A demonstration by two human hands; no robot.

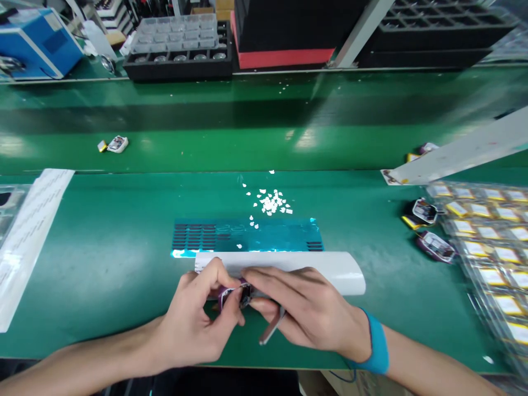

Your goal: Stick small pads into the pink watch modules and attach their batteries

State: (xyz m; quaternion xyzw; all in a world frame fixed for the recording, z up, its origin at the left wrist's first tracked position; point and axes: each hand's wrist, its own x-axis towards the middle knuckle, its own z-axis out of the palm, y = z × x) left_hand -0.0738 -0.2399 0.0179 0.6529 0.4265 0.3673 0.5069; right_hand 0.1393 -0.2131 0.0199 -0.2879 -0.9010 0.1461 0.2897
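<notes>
Between the thumb and fingers of my left hand (pixel 202 313) is a small purple watch-like housing (pixel 223 296) with dark inner parts showing. My right hand (pixel 305 305) is closed round metal tweezers (pixel 272 328), whose blunt end sticks out below the palm. Its fingertips meet the housing's right side; the tips of the tweezers are hidden. Just beyond both hands lies a curled white sheet (pixel 330 269). Past that is a blue film sheet (pixel 264 234) with rows of dark strips, partly under the white sheet.
White scraps (pixel 272 203) lie in a heap behind the film. On the right are purple and black housings (pixel 437 246) and a clear tray (pixel 466 275) of yellow-edged batteries. A slanted white bar (pixel 462 151) crosses above them. Left are a white strip (pixel 37 242) and another housing (pixel 118 144).
</notes>
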